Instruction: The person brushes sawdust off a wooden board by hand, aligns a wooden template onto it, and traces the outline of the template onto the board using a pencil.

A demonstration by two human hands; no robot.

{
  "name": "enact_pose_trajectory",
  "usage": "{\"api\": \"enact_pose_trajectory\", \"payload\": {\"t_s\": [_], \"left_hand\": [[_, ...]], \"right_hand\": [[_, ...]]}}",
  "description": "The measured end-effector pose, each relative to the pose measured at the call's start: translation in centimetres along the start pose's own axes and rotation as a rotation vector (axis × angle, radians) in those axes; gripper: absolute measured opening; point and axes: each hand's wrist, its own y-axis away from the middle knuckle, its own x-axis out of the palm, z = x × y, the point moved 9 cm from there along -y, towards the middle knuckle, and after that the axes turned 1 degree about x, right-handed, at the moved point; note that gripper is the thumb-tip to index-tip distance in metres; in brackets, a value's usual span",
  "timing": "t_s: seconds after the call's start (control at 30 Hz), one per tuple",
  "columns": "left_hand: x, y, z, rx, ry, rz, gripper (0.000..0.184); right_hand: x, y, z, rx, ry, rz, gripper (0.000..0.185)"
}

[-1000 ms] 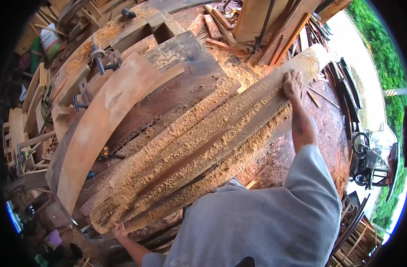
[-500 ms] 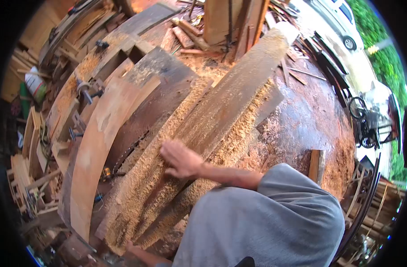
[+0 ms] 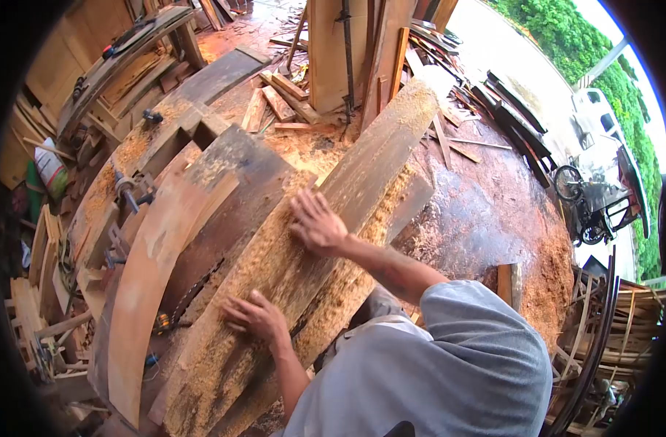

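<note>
A long, thick wooden plank (image 3: 355, 175) covered in sawdust runs diagonally across the middle of the head view. My right hand (image 3: 318, 223) lies on it about halfway along, palm down with fingers stretched out. Lower down on the same sawdust-strewn wood rests my left hand (image 3: 256, 319), its fingers spread and nothing held. Thick sawdust (image 3: 362, 266) lines the plank's right side. Left of the plank, a curved, smooth pale board (image 3: 154, 255) lies beside a saw chain (image 3: 198, 295), whose tool body is mostly hidden.
Clamps (image 3: 124, 187) and wood blocks stand on a curved bench at the left. Offcuts (image 3: 278, 102) lie near an upright wooden post (image 3: 329, 65) ahead. Dark planks (image 3: 511, 120), a motorbike (image 3: 592, 197) and stacked wood strips (image 3: 624, 320) are on the right.
My left hand has come up from the plank's near end onto its middle. My right hand has slid farther up the plank, and the head view has tilted up.
</note>
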Motion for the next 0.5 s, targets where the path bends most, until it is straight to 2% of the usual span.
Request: {"api": "enact_pose_trajectory", "payload": {"t_s": [0.07,0.13,0.17,0.23,0.3,0.33,0.37,0.4,0.5], "left_hand": [[0.7,-0.1,-0.4,0.008,-0.195,0.009,0.072],[1.0,-0.2,0.3,0.027,-0.228,-0.079,0.071],[0.4,-0.3,-0.1,0.025,-0.247,-0.101,0.07],[1.2,-0.2,1.5,-0.072,-0.273,-0.131,0.071],[0.2,0.4,0.6,-0.082,-0.268,-0.286,0.068],[0.3,0.6,1.1,-0.144,-0.209,-0.246,0.072],[0.5,0.3,1.4,-0.198,-0.144,-0.209,0.075],[0.5,0.1,1.4,-0.195,-0.163,-0.207,0.075],[1.0,0.2,2.0,-0.196,-0.184,-0.179,0.073]], "right_hand": [[-1.5,-2.3,-8.1,0.087,-0.026,-0.025,0.069],[-4.5,-4.0,-16.1,0.19,0.075,-0.046,0.067],[-5.7,-4.6,-20.5,0.22,-0.059,-0.136,0.067],[-7.1,-7.0,-29.2,0.267,-0.069,-0.18,0.068],[-9.3,-8.6,-36.6,0.229,-0.113,-0.29,0.064],[-6.7,-10.5,-42.0,0.031,0.315,-0.441,0.06],[-9.8,-10.1,-42.8,0.099,0.475,-0.209,0.059],[-11.0,-10.8,-46.3,0.196,0.475,-0.093,0.056],[-9.9,-12.7,-60.0,0.239,0.409,-0.247,0.046]]}}
